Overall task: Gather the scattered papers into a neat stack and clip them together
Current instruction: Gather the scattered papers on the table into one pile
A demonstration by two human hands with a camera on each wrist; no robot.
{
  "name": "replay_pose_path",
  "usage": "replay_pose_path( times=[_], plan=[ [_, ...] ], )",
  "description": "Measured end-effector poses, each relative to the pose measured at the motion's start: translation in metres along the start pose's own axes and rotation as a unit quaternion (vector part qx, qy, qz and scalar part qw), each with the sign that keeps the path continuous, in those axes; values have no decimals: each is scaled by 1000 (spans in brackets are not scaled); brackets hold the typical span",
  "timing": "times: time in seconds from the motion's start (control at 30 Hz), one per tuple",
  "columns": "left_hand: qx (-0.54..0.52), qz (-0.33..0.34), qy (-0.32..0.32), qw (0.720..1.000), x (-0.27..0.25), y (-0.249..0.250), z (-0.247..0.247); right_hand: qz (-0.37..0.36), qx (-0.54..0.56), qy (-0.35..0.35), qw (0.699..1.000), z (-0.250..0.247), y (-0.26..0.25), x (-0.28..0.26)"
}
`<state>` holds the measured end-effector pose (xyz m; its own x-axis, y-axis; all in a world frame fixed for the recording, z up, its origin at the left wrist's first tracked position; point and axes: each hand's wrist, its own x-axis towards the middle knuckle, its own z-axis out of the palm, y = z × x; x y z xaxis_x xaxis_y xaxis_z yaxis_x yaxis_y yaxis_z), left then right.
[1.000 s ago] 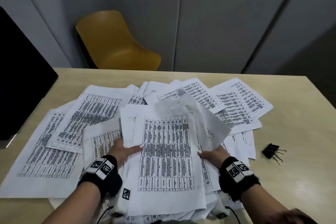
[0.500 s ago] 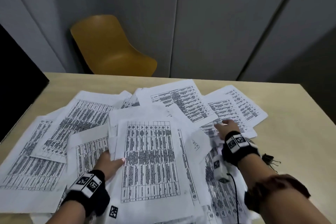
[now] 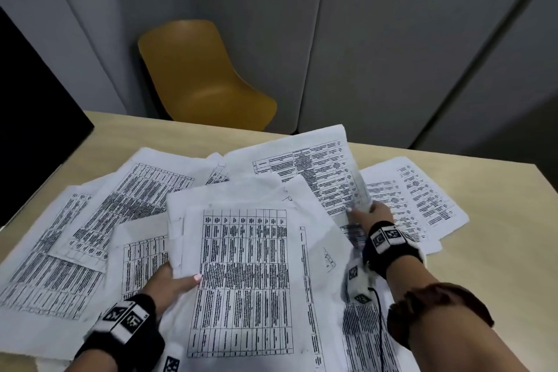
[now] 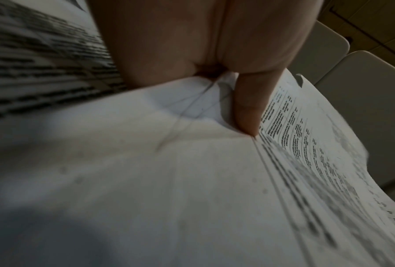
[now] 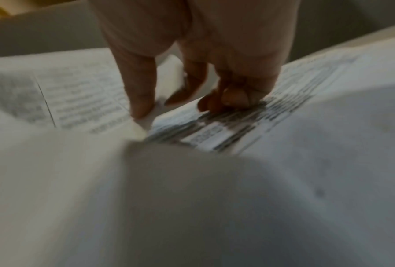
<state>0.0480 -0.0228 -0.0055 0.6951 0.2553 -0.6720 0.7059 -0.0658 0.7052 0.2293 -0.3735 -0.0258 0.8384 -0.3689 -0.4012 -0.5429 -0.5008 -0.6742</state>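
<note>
Printed white sheets lie scattered over the wooden table (image 3: 498,251). My left hand (image 3: 175,281) grips the left edge of a gathered pile of papers (image 3: 247,275) near me, thumb on top (image 4: 249,108). My right hand (image 3: 371,213) pinches the near corner of a single sheet (image 3: 314,172) at the back right and lifts it off the table; thumb and fingers hold that corner (image 5: 143,108). More loose sheets lie to the left (image 3: 90,220) and to the right (image 3: 422,199). The binder clip is hidden from view.
A yellow chair (image 3: 199,78) stands behind the table against grey wall panels. A black screen (image 3: 30,118) edges the table's left side. Bare table shows at the far right and along the back edge.
My right hand left the pile, reached to the back right and picked up a sheet by its corner, which now rises. The left hand stayed on the pile. The clip dropped out of sight.
</note>
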Motion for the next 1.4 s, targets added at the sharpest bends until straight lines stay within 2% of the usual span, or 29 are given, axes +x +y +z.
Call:
replay_pose_path(
  times=[0.07, 0.13, 0.2, 0.3, 0.37, 0.43, 0.5, 0.6, 0.67, 0.73, 0.77, 0.8, 0.87, 0.9, 1.0, 1.2, 1.23, 1.27, 1.33, 1.37, 1.4],
  plan=[
    [1, -17, 6, 1000, -3, 4, 0, 17, 190, -6, 982, -1, 2, -5],
    [-1, -19, 8, 1000, -8, 10, 1, 31, 294, 9, 955, -5, 7, -9],
    [-27, -16, 1, 1000, -18, 20, 3, 10, 253, 26, 967, -12, 14, -12],
    [-53, -19, -11, 998, -8, 15, 1, -27, 116, -16, 993, -27, 26, -20],
    [-24, 7, -8, 1000, 12, -3, -5, -29, 91, -73, 993, -30, 30, -30],
    [-12, 1, -5, 1000, 33, -21, -13, -35, 36, -107, 993, -24, 28, -42],
    [-11, -10, -5, 1000, 17, -7, -9, -53, -40, -140, 988, -9, 27, -55],
    [20, 9, -23, 1000, 9, -1, -8, -80, -46, -211, 973, 10, 19, -81],
    [32, 15, -13, 999, 12, -5, -9, -99, -17, -171, 980, 15, 16, -86],
    [22, 13, -15, 1000, 13, -7, -8, -106, 14, -43, 993, 10, 15, -88],
    [10, 13, -15, 1000, 13, -7, -8, -99, -20, 9, 995, 5, 16, -85],
    [-5, 13, -17, 1000, 13, -8, -9, -86, -114, 28, 989, 0, 19, -85],
    [-43, 10, -28, 999, 17, -12, -13, -54, -278, -26, 959, -9, 28, -89],
    [-62, 6, -33, 997, 16, -11, -14, -56, -319, -63, 944, -11, 32, -92],
    [-93, -2, -27, 995, 20, -13, -17, -117, -366, -130, 914, -11, 46, -106],
    [-137, -4, -19, 990, 22, -13, -18, -222, -373, -196, 880, -23, 73, -141],
    [-139, -4, -16, 990, 22, -13, -17, -231, -345, -196, 888, -24, 77, -144],
    [-139, -3, -15, 990, 21, -13, -18, -218, -297, -173, 913, -25, 79, -147],
    [-145, -4, -10, 989, 22, -14, -17, -153, -193, -51, 968, -24, 80, -147],
    [-149, -3, -4, 989, 22, -14, -17, -107, -170, 13, 980, -22, 79, -143],
    [-155, -2, 0, 988, 22, -14, -16, -62, -162, 49, 984, -20, 75, -140]
  ],
)
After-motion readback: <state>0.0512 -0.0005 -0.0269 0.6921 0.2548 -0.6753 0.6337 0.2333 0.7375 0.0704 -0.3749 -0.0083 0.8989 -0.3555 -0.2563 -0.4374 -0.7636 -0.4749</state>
